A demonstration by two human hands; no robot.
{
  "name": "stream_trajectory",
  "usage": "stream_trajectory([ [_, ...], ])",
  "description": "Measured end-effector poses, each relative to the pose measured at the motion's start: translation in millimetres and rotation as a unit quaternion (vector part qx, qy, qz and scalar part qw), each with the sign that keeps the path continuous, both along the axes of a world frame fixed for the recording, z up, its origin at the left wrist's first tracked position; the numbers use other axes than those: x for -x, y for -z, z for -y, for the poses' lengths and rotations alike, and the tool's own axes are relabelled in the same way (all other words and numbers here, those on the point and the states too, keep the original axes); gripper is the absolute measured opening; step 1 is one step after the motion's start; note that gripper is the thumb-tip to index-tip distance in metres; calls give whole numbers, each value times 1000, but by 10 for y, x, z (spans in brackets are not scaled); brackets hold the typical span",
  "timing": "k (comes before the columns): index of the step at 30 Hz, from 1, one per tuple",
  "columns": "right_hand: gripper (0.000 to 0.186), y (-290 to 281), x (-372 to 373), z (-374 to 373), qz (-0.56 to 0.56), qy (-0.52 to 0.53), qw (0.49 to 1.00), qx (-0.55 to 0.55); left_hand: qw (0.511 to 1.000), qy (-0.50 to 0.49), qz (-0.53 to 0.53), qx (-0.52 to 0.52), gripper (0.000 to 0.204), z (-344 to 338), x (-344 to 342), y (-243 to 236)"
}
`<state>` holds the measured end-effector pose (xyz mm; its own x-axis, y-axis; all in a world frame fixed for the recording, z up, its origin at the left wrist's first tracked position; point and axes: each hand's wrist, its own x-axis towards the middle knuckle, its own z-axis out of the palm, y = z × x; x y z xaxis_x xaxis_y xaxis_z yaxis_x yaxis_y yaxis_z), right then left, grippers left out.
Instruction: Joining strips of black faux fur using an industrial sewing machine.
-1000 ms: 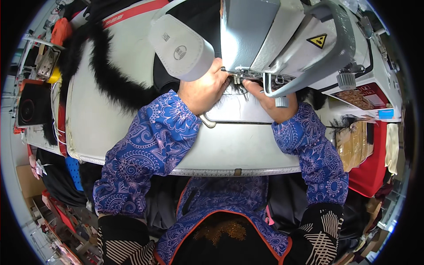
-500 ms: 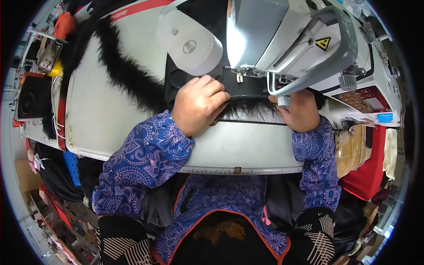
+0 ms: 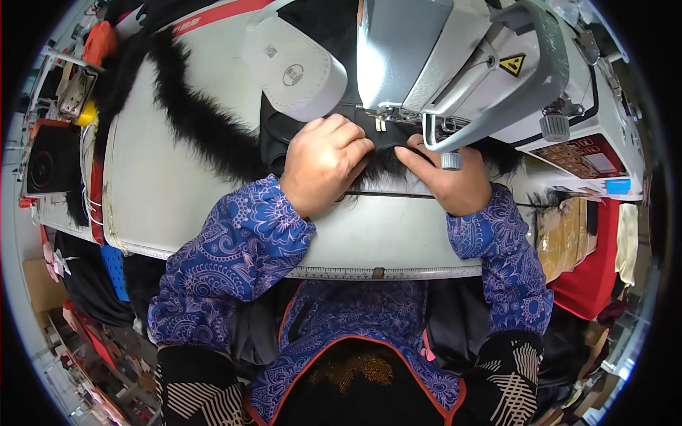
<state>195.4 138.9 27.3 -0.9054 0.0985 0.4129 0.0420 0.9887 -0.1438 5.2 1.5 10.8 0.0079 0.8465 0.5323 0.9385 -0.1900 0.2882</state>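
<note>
A black fur-edged fabric piece (image 3: 387, 141) lies under the sewing machine (image 3: 405, 60), beside the presser foot (image 3: 381, 122). My left hand (image 3: 320, 163) has its fingers curled on the piece's near edge, left of the foot, fingertips partly hidden. My right hand (image 3: 455, 181) grips the same edge right of the foot, thumb pointing toward the needle, partly behind the machine's grey guard (image 3: 497, 113). Dark fur hangs below the fabric between both hands. A long black fur strip (image 3: 192, 106) runs over the table (image 3: 376, 227) to the left.
A white padded attachment (image 3: 291, 64) overhangs my left hand. A control panel (image 3: 582, 156) is at the right, above a brown wrapped bundle (image 3: 561, 238) and a red container (image 3: 597, 263). A black speaker (image 3: 50, 160) and a yellow roll (image 3: 89, 113) stand at the left.
Both hands have come back from beside the needle, showing more black fabric and fur. Over the last half second my right hand has shifted left along the edge.
</note>
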Motion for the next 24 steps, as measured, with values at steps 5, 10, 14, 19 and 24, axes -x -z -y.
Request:
stream_trajectory([
  [5,25,37,28,46,29,49,998,-6,999,32,0,-18,34,-3,41,23],
  [10,23,-37,93,44,88,78,993,-26,999,36,-4,-11,34,18,45,-16],
  [14,25,49,29,-19,53,69,996,-17,999,32,-22,-26,34,13,48,7],
  [19,26,21,50,-1,37,65,997,6,996,46,-61,-38,31,21,100,36],
  [24,30,60,55,-16,8,59,997,40,992,63,-103,-49,27,19,95,6],
])
